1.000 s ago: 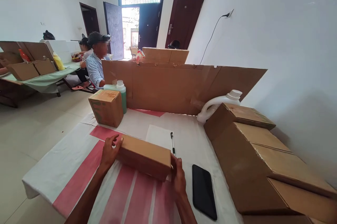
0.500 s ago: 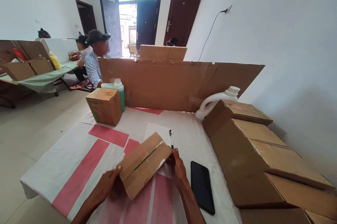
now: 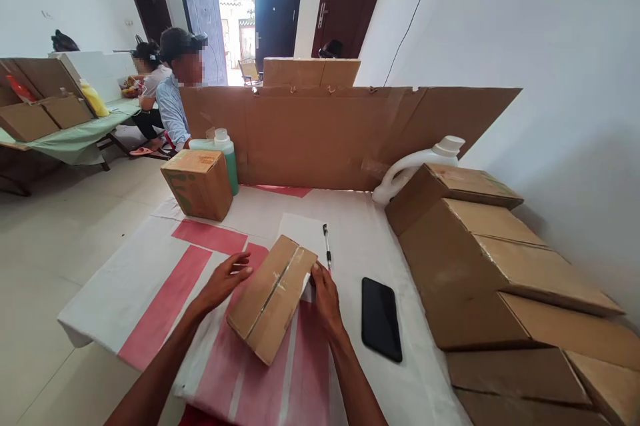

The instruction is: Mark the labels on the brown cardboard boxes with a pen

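Small brown cardboard box with a taped centre seam [image 3: 273, 298] lies flat on the white-and-red striped cloth covering the desk [image 3: 150, 279], near the front edge, roughly mid-width, long axis skewed to the desk edges. Left hand [image 3: 223, 283] open, fingers spread, fingertips touching the box's left long side; right hand [image 3: 325, 299] also open, fingers against the far right corner of the box. Neither hand grips it, contact only. Risks as I read them: with side contact only, any push is uneven and the box pivots or skids on the cloth; the cloth looks loose, so it may bunch and drag. The near corner of the box sits close to the front edge, so a pull toward the body could tip it off. Black smartphone [image 3: 381, 318] lies just right of the right hand, toward the front-right; a sweep of the wrist could knock it. Black-and-white pen [image 3: 327, 247] on a white paper sheet [image 3: 300, 233] lies just beyond the box, and a forward shove carries both. Stack of large brown cardboard cartons [image 3: 480, 259] fills the right edge, leaning, with a white plastic jug [image 3: 415, 166] behind. Square brown carton [image 3: 196, 183] and green bottle [image 3: 227, 159] stand at the far-left corner, well apart. Other people sit beyond the cardboard screen [image 3: 340, 133].
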